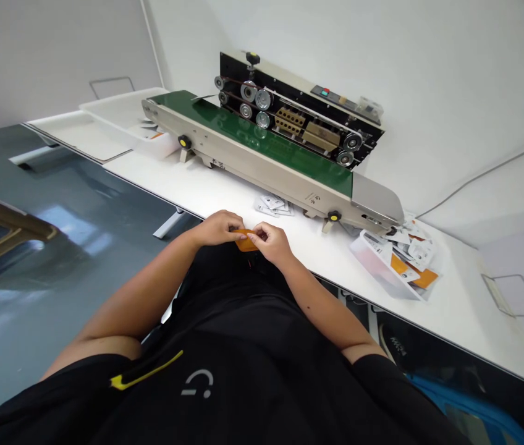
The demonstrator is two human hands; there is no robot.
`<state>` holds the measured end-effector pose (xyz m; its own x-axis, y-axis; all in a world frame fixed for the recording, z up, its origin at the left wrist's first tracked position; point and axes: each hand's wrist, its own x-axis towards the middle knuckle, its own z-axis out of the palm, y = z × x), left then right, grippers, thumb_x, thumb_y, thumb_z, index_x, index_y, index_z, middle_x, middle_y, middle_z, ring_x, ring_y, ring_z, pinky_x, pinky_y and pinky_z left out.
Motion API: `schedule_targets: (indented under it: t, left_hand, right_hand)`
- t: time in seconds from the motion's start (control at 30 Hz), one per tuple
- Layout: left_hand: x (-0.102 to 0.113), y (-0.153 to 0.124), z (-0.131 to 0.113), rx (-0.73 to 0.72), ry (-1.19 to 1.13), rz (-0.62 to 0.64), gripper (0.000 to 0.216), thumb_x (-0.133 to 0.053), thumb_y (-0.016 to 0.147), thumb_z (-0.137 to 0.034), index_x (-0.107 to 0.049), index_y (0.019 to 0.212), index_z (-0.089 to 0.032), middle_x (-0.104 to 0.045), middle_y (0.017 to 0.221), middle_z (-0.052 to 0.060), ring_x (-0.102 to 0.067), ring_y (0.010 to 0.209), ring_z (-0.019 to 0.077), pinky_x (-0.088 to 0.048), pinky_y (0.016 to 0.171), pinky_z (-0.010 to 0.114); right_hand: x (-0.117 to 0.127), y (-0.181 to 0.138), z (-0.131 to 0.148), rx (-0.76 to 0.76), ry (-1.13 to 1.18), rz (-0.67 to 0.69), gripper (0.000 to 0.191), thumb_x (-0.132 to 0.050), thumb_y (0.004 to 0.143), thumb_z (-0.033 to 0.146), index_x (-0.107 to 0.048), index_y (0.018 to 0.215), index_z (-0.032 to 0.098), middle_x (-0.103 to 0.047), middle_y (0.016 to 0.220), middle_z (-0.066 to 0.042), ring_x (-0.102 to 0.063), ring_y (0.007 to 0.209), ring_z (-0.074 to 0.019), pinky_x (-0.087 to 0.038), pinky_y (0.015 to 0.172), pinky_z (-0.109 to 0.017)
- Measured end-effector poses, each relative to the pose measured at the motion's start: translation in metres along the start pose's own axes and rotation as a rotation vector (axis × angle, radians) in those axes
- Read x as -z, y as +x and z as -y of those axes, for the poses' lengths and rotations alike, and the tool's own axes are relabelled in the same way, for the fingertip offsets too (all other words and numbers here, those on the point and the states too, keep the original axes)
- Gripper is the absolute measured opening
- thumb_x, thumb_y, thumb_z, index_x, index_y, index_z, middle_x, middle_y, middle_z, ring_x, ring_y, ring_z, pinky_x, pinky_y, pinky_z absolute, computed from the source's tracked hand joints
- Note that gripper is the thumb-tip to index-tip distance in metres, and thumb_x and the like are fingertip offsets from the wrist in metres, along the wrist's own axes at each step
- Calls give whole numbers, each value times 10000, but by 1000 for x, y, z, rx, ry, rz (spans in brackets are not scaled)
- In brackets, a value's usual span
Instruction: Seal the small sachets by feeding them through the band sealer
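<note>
Room: smooth white walls and a glossy grey floor surround a long white table (pixel 456 309), whose near edge runs past the person in a black T-shirt (pixel 243 377).

Largest machine: a band sealer (pixel 280 136) stands on the table, with a beige metal body, a green conveyor belt (pixel 262 145) and a tilted black panel carrying round metal pulleys (pixel 262 99).

Machine details: black-and-yellow knobs (pixel 334 216) stud its front, and a grey cable (pixel 484 176) runs along the wall to its right.

Far left: a shallow white plastic tray (pixel 104 111) sits on the table, with a translucent bin (pixel 157 147) partly hidden behind the machine's end.

Far right: a clear plastic bin (pixel 373 259) lies tilted, heaped with white and orange sachets (pixel 410 253).

Near the hands: a small loose pile of white sachets (pixel 274 205) lies just beyond them, in front of the sealer.

Held item: a flat orange sachet (pixel 246 241), glossy and mostly covered by fingers, sits at the table's near edge.

Left hand (pixel 218 227): fingers curl closed, gripping the sachet's left side.

Right hand (pixel 274 242): fingers pinch its right side, almost touching the left hand.
</note>
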<state>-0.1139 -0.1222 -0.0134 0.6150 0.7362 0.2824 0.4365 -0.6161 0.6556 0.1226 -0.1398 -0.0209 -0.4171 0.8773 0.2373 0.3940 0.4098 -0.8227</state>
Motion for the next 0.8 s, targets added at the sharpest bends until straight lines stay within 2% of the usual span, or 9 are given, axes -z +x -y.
schedule_targets:
  t: [0.13,0.27,0.5,0.67,0.8]
  left_hand:
    - [-1,-2,2,20,-72,9,427,-667,945,-559,-695,736,-188,-666,749,41,-586,679,147,-412,658,267]
    - [-3,-1,0,10,-54,-1,446,-671,939,-570,-684,709,-188,-664,753,48,-583,680,149,-422,668,271]
    - [-3,-1,3,86,-74,-11,404,-695,915,-546,-687,751,-177,-626,740,18,-539,653,130,-381,617,261]
    - [-7,-1,3,127,-42,-63,368,-692,900,-533,-737,814,-178,-657,743,14,-549,660,132,-374,609,255]
    - [-7,0,0,121,-23,-39,372,-699,892,-532,-740,797,-175,-682,766,19,-572,679,132,-395,628,246]
  right_hand:
    - [3,7,-3,-16,-56,118,231,-702,882,437,-702,791,225,-623,713,19,-547,665,-153,-399,626,-277]
    - [5,13,-8,-41,23,181,242,-708,851,413,-647,724,215,-591,714,25,-524,674,-145,-389,628,-268]
    - [2,14,-22,-181,313,106,288,-706,834,459,-589,728,218,-543,666,41,-483,607,-127,-376,585,-258]
    - [2,14,-22,-134,220,78,253,-692,847,438,-622,752,215,-556,684,35,-498,635,-134,-384,600,-260]
    - [3,14,-18,-70,105,80,206,-670,866,404,-665,779,218,-608,743,8,-550,714,-163,-423,638,-273]
